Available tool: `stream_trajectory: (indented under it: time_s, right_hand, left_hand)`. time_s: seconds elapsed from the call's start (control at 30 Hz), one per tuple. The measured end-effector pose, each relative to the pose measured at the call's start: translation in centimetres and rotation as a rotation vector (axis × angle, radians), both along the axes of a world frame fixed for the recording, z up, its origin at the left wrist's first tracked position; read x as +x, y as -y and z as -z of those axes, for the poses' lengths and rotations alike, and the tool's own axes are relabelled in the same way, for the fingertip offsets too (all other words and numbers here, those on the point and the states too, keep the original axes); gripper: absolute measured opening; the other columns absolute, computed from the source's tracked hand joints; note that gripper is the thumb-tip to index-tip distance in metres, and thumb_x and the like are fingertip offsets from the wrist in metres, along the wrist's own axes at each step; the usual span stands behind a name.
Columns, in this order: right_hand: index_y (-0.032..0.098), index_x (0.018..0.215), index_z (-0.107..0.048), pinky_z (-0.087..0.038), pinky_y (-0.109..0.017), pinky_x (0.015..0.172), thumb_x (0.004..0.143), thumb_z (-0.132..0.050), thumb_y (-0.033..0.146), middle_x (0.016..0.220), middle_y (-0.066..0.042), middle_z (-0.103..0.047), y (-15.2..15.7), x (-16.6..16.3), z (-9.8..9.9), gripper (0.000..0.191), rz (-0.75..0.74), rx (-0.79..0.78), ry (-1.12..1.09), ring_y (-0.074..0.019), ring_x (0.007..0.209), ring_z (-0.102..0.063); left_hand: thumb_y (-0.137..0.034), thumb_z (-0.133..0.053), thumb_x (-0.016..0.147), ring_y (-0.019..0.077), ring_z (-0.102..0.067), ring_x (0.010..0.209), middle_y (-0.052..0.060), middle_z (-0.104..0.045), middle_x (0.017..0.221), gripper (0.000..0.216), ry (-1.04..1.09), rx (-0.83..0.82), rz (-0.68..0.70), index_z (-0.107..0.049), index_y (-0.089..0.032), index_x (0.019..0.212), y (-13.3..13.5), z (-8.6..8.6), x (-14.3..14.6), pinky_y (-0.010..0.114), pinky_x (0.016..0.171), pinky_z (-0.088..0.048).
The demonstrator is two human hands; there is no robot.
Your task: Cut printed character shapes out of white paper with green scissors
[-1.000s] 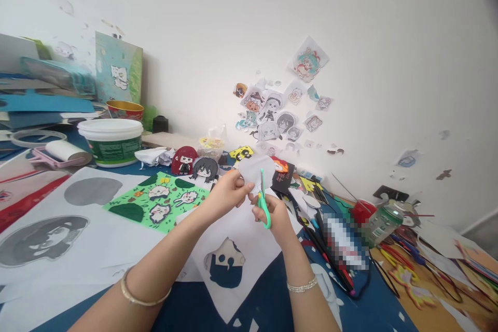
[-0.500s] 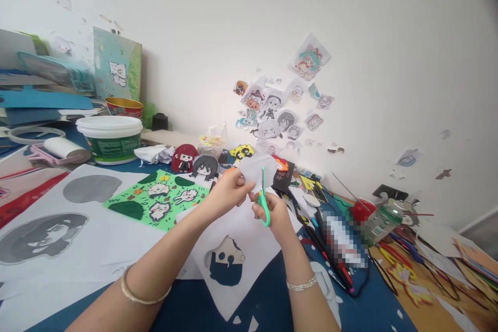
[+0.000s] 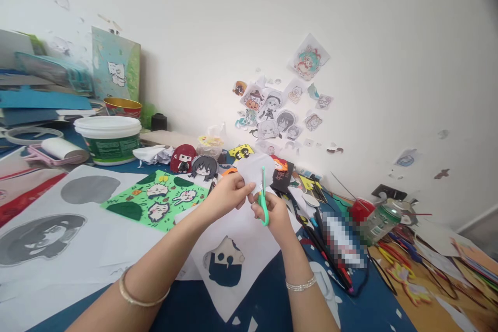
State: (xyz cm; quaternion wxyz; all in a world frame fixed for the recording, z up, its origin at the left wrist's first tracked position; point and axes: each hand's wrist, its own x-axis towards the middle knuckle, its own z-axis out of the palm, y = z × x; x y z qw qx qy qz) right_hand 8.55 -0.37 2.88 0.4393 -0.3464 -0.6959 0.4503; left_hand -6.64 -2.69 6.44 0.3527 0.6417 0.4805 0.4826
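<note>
My left hand (image 3: 229, 193) pinches a small white paper cut-out (image 3: 254, 168) and holds it up above the table. My right hand (image 3: 274, 213) grips green-handled scissors (image 3: 264, 199), whose blades point up into the lower edge of that paper. Both hands hover over a white sheet with a dark blue cut-out shape (image 3: 224, 262). Each wrist wears a bangle.
A green sheet with cartoon animals (image 3: 155, 199) lies to the left, beside grey portrait prints (image 3: 39, 236). A white tub (image 3: 108, 137) stands at the back left. Pens, a jar (image 3: 376, 223) and craft scraps crowd the right side. Cartoon stickers (image 3: 278, 109) cover the wall.
The paper cut-out has turned slightly in my left hand while the scissors stay at its edge. The view has shifted a little.
</note>
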Motion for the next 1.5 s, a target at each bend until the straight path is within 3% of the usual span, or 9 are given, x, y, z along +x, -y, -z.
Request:
stream_trajectory:
  time_s: [0.1,0.3,0.67,1.0,1.2,1.37,1.5]
  right_hand:
    - [0.015,0.075,-0.056,-0.035,-0.021,0.047,0.066,-0.063,0.027,0.058,0.003,-0.048,-0.12,0.07,0.06,0.017,-0.019,-0.005,-0.007,-0.0089,0.052,-0.041]
    - [0.015,0.079,-0.058,-0.037,-0.023,0.051,0.064,-0.062,0.023,0.059,0.002,-0.050,-0.14,0.06,0.00,0.018,-0.058,-0.002,0.020,-0.0103,0.054,-0.045]
    - [0.015,0.077,-0.059,-0.039,-0.025,0.054,0.063,-0.062,0.022,0.060,0.002,-0.051,-0.07,0.10,0.06,0.017,-0.066,0.026,0.062,-0.0119,0.056,-0.048]
    - [0.015,0.080,-0.057,-0.038,-0.024,0.053,0.064,-0.061,0.023,0.058,0.002,-0.049,-0.03,0.05,-0.07,0.018,-0.105,0.013,0.017,-0.0114,0.055,-0.045]
    - [0.015,0.079,-0.058,-0.037,-0.023,0.051,0.064,-0.062,0.022,0.058,0.002,-0.049,-0.21,0.22,0.07,0.017,-0.109,0.011,0.031,-0.0113,0.055,-0.045]
    - [0.015,0.081,-0.058,-0.038,-0.024,0.053,0.064,-0.062,0.023,0.059,0.002,-0.050,-0.24,0.27,0.18,0.019,-0.114,0.023,0.025,-0.0111,0.056,-0.045]
    - [0.015,0.082,-0.058,-0.039,-0.024,0.055,0.064,-0.062,0.023,0.061,0.002,-0.049,-0.25,0.26,0.34,0.019,-0.118,0.025,0.012,-0.0113,0.057,-0.045]
  left_hand:
    - [-0.044,-0.048,0.074,0.0079,-0.037,0.035,-0.005,-0.045,0.033,0.036,-0.029,-0.035,-0.019,-0.040,-0.019,0.049,0.15,-0.19,0.07,0.020,0.040,-0.030]
    - [-0.042,-0.045,0.076,0.0077,-0.036,0.035,-0.006,-0.043,0.034,0.033,-0.018,0.001,-0.052,-0.049,-0.017,0.055,-0.05,-0.04,-0.16,0.020,0.042,-0.030]
    - [-0.036,-0.045,0.077,0.0085,-0.039,0.035,-0.007,-0.044,0.032,0.029,0.036,0.007,-0.120,-0.046,-0.018,0.054,0.07,-0.40,-0.05,0.021,0.045,-0.034]
    - [-0.043,-0.047,0.075,0.0089,-0.040,0.037,-0.004,-0.051,0.038,0.034,0.069,-0.047,-0.050,-0.036,-0.020,0.053,0.34,-0.38,0.28,0.021,0.042,-0.031]
    - [-0.043,-0.047,0.075,0.0084,-0.038,0.036,-0.005,-0.047,0.035,0.032,0.056,-0.054,-0.019,-0.041,-0.019,0.054,0.41,-0.54,0.16,0.021,0.041,-0.030]
    - [-0.044,-0.048,0.074,0.0087,-0.040,0.036,-0.004,-0.050,0.037,0.034,0.069,-0.060,-0.036,-0.035,-0.021,0.053,0.34,-0.48,0.14,0.021,0.040,-0.028]
    - [-0.046,-0.046,0.074,0.0095,-0.041,0.037,-0.004,-0.049,0.037,0.034,0.046,-0.051,-0.010,-0.041,-0.019,0.054,0.30,-0.34,0.03,0.021,0.043,-0.032]
